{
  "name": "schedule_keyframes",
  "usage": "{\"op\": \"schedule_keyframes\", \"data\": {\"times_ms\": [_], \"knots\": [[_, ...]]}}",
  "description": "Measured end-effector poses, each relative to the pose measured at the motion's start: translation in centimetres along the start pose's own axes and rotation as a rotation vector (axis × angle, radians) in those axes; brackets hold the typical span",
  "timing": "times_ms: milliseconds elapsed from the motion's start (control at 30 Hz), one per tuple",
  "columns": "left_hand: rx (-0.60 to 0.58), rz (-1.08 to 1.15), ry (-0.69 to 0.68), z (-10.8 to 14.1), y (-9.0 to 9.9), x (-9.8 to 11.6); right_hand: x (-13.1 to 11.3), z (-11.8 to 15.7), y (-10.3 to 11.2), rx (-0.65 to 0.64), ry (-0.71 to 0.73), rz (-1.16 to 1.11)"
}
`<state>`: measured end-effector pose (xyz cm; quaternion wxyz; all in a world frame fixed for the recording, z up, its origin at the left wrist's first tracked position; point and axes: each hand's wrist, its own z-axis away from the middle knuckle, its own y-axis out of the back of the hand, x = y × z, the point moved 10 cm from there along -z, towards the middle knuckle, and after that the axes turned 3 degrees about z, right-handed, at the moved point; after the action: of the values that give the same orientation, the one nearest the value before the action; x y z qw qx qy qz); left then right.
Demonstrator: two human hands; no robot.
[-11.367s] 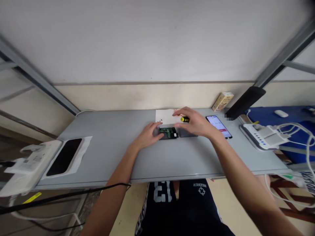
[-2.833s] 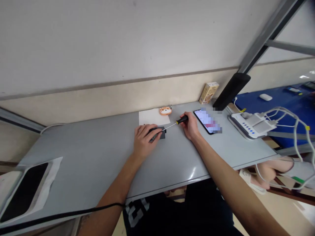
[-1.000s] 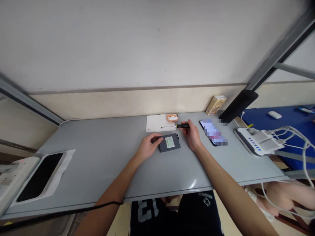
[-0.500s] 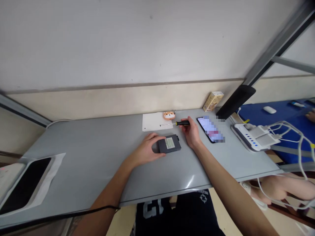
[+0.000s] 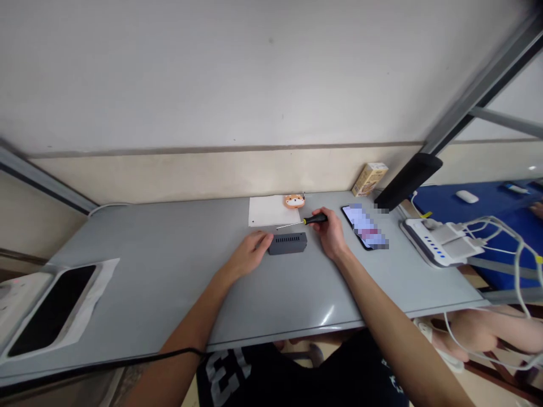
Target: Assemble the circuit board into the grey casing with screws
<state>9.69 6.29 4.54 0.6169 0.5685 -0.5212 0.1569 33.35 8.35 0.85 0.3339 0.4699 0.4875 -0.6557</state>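
Note:
A small dark grey box [image 5: 288,245] stands tipped up on the desk, its slotted vent side facing me. My left hand [image 5: 249,252] grips it at its left end with thumb and fingers. In my right hand [image 5: 331,236] is a screwdriver [image 5: 316,219] with a black and yellow handle. Its thin shaft points left, the tip just behind the box, and a tiny dark speck shows at the tip. Behind them lies a white sheet of paper [image 5: 267,210] with a small dark dot at its near left corner. An orange animal-face case [image 5: 294,201] sits on the paper's right edge.
Right of my right hand lies a lit phone [image 5: 362,226]. A carton [image 5: 370,178] stands near the wall, and a white power strip [image 5: 436,240] with plugs and cables is at the right. A black-screened device [image 5: 53,311] lies far left. Another person's leg [image 5: 492,328] shows at right.
My left hand has tipped the box from flat, label up, to its vented side showing. The right hand still holds the screwdriver, its tip now tilted lower. The view has shifted slightly.

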Motion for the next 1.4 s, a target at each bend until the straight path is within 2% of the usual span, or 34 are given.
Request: {"op": "schedule_keyframes", "data": {"times_ms": [267,433,567,833,1167,1400], "knots": [[0.183,0.144,-0.080,0.2,2.3,0.4,-0.1,0.6,-0.9,-0.050,0.006,-0.002],[0.254,0.026,-0.230,1.0,3.0,2.6,-0.1,0.9,-1.4,-0.080,0.001,0.036],[0.244,-0.094,-0.339,1.5,2.6,4.2,0.0,0.8,-1.7,-0.102,0.015,0.082],[0.191,-0.253,-0.354,1.4,1.7,4.4,0.3,0.4,-1.2,-0.083,0.024,0.087],[0.243,-0.292,-0.393,1.6,2.1,4.9,0.0,0.7,-1.5,-0.101,0.030,0.077],[0.231,-0.302,-0.418,1.7,1.7,5.0,-0.1,1.0,-1.6,-0.097,0.017,0.066]]}}
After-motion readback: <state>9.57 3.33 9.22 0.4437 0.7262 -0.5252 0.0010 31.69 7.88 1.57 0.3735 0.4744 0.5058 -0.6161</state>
